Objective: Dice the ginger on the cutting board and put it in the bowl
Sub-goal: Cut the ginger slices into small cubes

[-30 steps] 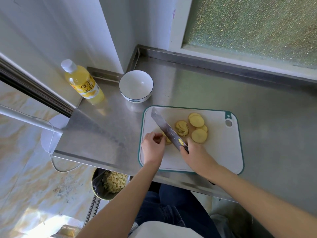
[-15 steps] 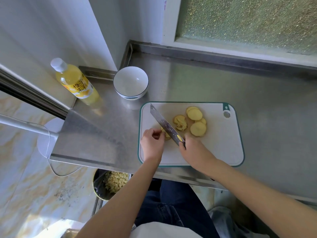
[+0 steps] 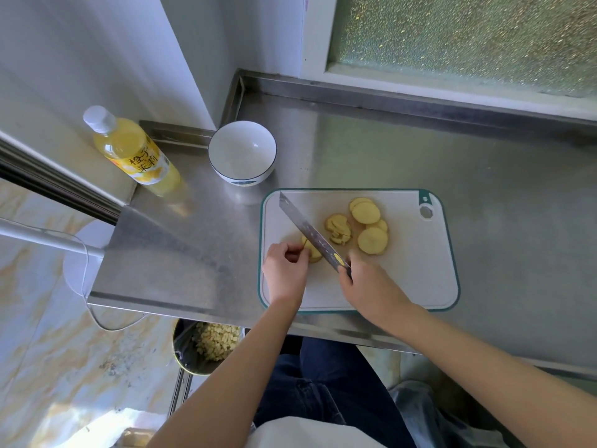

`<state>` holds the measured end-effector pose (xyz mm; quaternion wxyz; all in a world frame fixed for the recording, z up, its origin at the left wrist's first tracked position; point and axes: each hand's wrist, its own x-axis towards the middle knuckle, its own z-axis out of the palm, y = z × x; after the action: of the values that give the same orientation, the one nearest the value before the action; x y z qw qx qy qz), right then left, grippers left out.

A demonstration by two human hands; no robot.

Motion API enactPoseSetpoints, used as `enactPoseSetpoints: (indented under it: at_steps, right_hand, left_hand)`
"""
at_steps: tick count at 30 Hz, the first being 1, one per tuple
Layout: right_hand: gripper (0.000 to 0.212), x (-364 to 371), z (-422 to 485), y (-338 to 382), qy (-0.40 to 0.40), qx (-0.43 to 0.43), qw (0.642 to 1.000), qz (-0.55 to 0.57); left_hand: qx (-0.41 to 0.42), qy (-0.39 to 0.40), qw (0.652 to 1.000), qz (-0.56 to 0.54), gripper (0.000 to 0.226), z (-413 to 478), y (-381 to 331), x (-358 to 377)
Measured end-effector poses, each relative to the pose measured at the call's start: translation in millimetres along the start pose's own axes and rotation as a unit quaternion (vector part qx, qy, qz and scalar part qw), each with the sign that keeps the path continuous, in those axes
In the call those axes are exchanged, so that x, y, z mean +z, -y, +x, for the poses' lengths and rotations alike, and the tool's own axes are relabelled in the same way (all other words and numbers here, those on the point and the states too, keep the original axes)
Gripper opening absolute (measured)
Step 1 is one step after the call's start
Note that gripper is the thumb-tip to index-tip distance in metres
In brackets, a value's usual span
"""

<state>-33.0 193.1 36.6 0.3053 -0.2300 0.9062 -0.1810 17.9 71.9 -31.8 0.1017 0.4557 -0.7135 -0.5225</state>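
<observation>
Left fingers [image 3: 293, 253] first: curled in tight, tips pinching a ginger piece [image 3: 314, 254] flat against the left part of the cutting board [image 3: 420, 273]. The rest of my left hand [image 3: 286, 274] sits behind it, over the board's near-left area. Right beside those tips comes the knife [image 3: 310, 232]. Its blade is angled from the middle of the board up toward the far-left corner, with the edge on the ginger piece. My right hand [image 3: 371, 289] is wrapped round the handle. The fingers are closed on it, though the handle itself is mostly hidden under my palm.

Further out, toward the board's centre, one partly chopped slice [image 3: 337, 228] and several whole round ginger slices [image 3: 371, 240] wait their turn. The white bowl [image 3: 242, 153] stands on the steel counter just beyond the board's far-left corner, with nothing in it. A yellow drink bottle [image 3: 135, 153] is well off to the board's left.

Danger here, as I read it: the piece is small and the blade is touching distance from my fingertips. If it slides or I let the tips poke forward, I nick myself. The cutting is happening close to the board's left edge, so bits could skid off onto the counter. Plenty of dicing left, I'd say.
</observation>
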Motion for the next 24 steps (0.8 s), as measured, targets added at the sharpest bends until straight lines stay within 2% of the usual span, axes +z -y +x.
enactPoseSetpoints:
  at_steps: [24]
  right_hand:
    - [0.012,-0.2,9.0,8.7,0.029,0.000,0.998,-0.048]
  left_hand:
    - [0.005,0.004,0.999,0.040,0.004,4.6,0.3,0.8]
